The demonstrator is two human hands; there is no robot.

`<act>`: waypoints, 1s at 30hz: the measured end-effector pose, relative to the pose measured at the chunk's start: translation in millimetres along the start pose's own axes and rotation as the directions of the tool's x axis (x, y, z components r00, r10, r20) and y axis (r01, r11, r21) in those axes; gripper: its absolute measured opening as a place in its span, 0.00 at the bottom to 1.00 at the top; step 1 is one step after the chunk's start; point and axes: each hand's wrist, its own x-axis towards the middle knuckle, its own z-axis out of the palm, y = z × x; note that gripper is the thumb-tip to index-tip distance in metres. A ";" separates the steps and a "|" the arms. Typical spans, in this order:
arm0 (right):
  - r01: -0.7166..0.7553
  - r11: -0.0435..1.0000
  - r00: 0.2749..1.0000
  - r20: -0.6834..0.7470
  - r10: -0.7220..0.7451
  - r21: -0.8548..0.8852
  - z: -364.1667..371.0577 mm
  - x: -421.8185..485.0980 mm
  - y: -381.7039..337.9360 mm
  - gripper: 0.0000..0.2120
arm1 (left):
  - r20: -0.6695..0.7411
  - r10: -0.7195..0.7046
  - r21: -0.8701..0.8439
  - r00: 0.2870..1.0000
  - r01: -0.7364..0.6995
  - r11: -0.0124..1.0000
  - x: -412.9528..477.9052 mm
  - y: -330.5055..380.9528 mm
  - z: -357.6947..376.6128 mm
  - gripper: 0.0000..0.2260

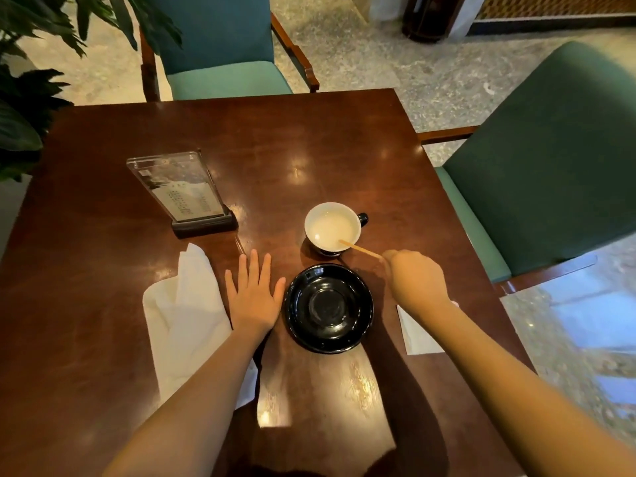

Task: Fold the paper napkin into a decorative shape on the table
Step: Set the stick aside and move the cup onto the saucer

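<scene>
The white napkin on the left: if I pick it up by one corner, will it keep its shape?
Probably not: the napkin looks thin and soft, with loose folds, so it would likely droop. It seems light, so a push might crumple it rather than slide it.

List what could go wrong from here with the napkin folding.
1. The right hand grips a stir stick whose tip sits in the cup of pale liquid; a careless tug could tip the cup or flick drops.
2. A spill might reach the white napkin beside the flat left hand, or the second napkin under the right forearm.
</scene>
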 end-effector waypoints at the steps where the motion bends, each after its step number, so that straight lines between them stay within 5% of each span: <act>1: -0.020 0.999 1.000 -0.005 0.020 0.034 4.5 -6.4 2.6 0.11 | 0.024 0.001 -0.002 1.000 -0.001 1.000 1.3 -0.4 0.1 0.27; 8: -0.337 0.914 0.941 0.107 0.321 0.227 54.5 -86.6 36.0 0.01 | 0.063 -0.012 -0.040 0.998 0.014 0.999 -14.0 3.5 -5.9 0.27; 12: -0.460 0.865 0.888 0.134 0.441 0.200 90.0 -123.7 48.8 0.07 | 0.059 -0.025 -0.047 0.998 0.028 0.998 -36.0 6.9 -5.3 0.26; 18: -0.331 0.941 0.944 0.030 0.329 0.065 107.8 -133.1 49.5 0.13 | 0.031 -0.008 -0.025 0.999 0.009 1.000 -53.0 5.9 -1.7 0.26; 24: -0.275 0.960 0.956 0.094 0.280 -0.062 97.1 -125.1 59.8 0.16 | 0.022 -0.009 -0.003 1.000 0.009 1.000 -54.0 5.6 1.3 0.26; 30: -0.091 0.918 0.994 0.098 0.057 0.387 52.5 -34.5 52.9 0.14 | -0.009 0.006 0.011 1.000 -0.006 1.000 -55.1 4.7 3.2 0.24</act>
